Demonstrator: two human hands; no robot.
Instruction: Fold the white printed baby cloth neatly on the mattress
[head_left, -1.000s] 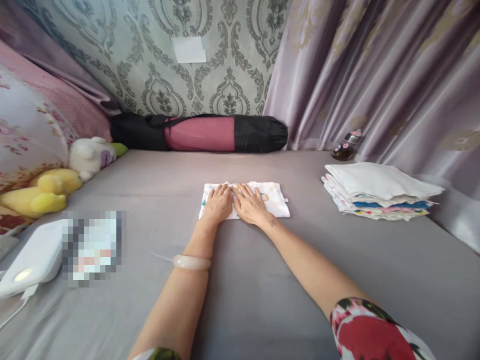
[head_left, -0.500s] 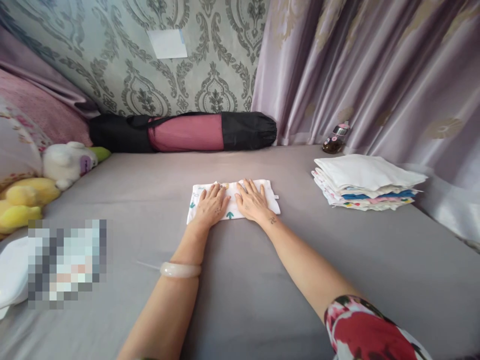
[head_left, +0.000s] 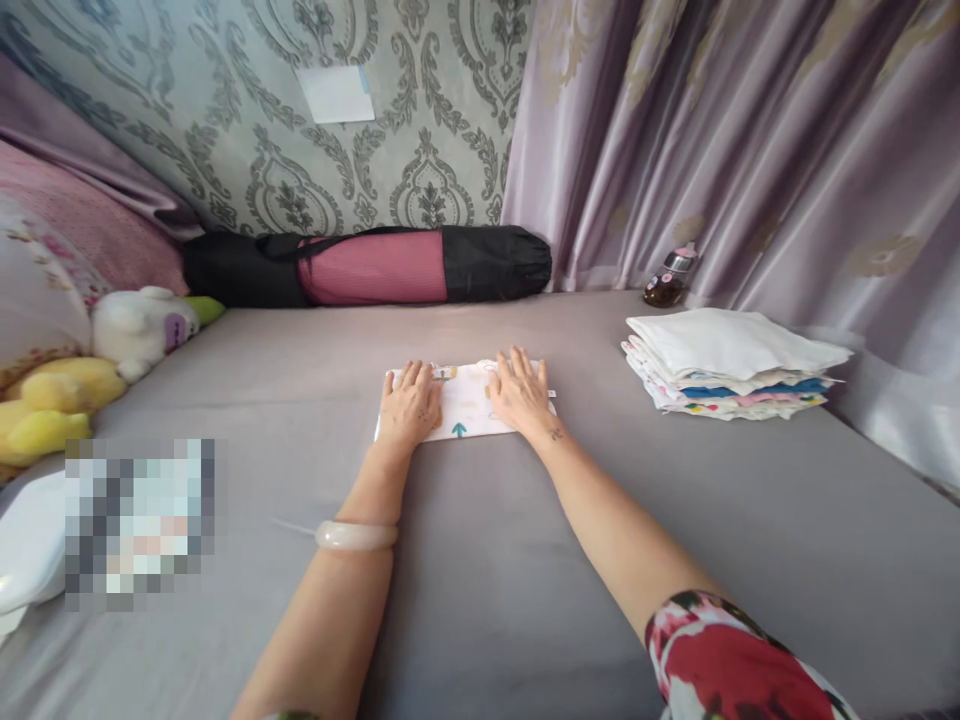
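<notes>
Centrally, the folded white cloth lies flat, its ends partly hidden beneath the left hand at nine o'clock and right hand at three, all fingers unclenched; the left frame edge cuts off a white device.

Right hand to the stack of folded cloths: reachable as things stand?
Probably yes. The bare right hand lies flat on the folded white printed cloth, gripping nothing. Only bare grey sheet shows between it and the stack of folded, mostly white cloths.
</notes>
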